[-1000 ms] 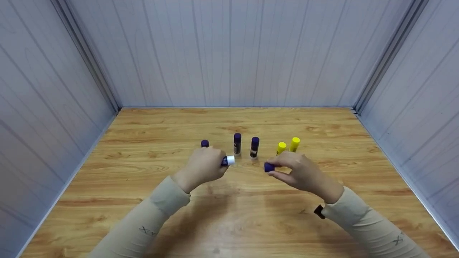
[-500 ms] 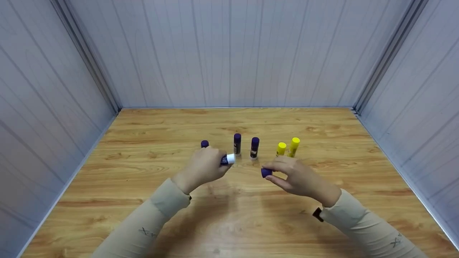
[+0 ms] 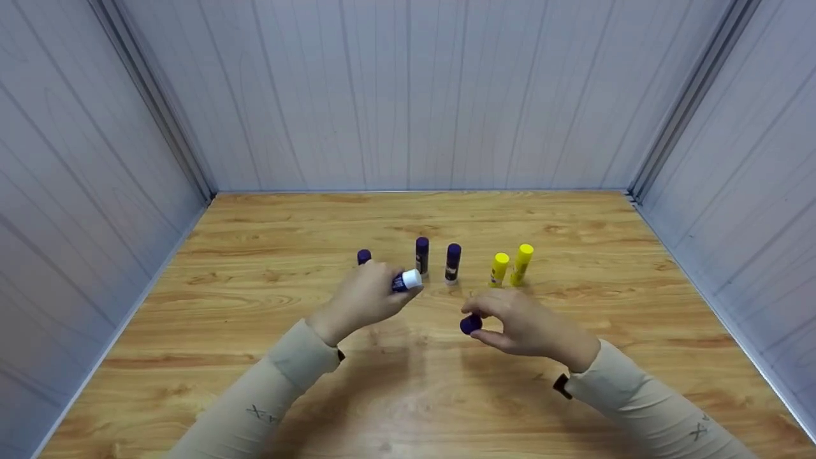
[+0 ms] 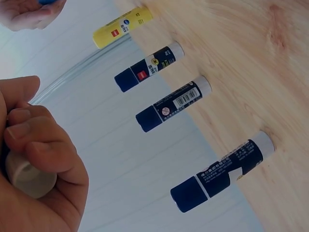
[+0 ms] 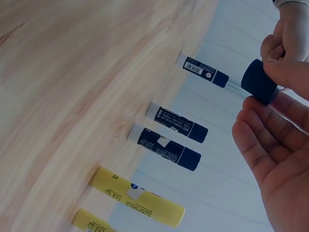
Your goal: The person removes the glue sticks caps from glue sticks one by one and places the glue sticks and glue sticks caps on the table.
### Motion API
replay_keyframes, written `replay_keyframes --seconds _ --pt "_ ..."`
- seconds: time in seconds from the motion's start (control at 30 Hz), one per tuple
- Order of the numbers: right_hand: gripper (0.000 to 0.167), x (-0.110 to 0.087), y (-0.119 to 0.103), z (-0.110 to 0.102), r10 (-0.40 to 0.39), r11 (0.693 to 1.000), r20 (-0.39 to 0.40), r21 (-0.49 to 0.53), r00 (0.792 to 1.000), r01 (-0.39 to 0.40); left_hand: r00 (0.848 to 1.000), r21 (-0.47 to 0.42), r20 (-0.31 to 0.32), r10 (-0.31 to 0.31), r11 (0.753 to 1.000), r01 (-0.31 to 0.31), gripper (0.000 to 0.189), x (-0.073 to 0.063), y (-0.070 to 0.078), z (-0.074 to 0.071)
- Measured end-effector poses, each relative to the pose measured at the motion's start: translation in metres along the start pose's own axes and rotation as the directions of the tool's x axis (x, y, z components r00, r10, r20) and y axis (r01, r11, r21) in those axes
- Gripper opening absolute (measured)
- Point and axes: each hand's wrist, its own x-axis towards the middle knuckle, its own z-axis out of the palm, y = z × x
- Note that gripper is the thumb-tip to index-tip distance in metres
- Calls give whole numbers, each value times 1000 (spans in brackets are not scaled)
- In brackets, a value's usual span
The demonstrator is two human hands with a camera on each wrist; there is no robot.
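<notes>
1. Dark-blue cap (image 3: 471, 324), pinched between the thumb and fingers of the right hand (image 3: 523, 322), is held above the bench (image 3: 287, 223).
2. White-ended glue stick (image 3: 407, 280) sits tilted in the left hand (image 3: 358, 293), its fingers curled round it, apart from the cap.
3. Three dark-blue sticks (image 3: 453, 262) stand upright beyond, one partly hidden by the left hand.
4. Two yellow sticks (image 3: 522, 264) stand near each other, beyond the right hand.
5. Pale panelled walls (image 3: 408, 95) surround the bench.

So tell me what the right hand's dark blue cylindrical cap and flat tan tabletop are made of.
Dark blue cylindrical cap: probably plastic, fairly matte; smooth, evenly coloured wall. Flat tan tabletop: wood or printed laminate, can't tell which; brown grain, soft sheen.
</notes>
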Motion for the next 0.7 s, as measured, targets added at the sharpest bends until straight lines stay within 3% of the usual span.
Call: replay_keyframes --seconds 0.37,0.7 --pt "19 -2 1 8 4 1000 84 -11 996 -4 1000 -192 4 8 981 -7 35 0 -2 4" --pt "20 -1 -1 14 59 998 226 -30 972 -54 999 -279 35 -29 960 38 36 0 -2 5"
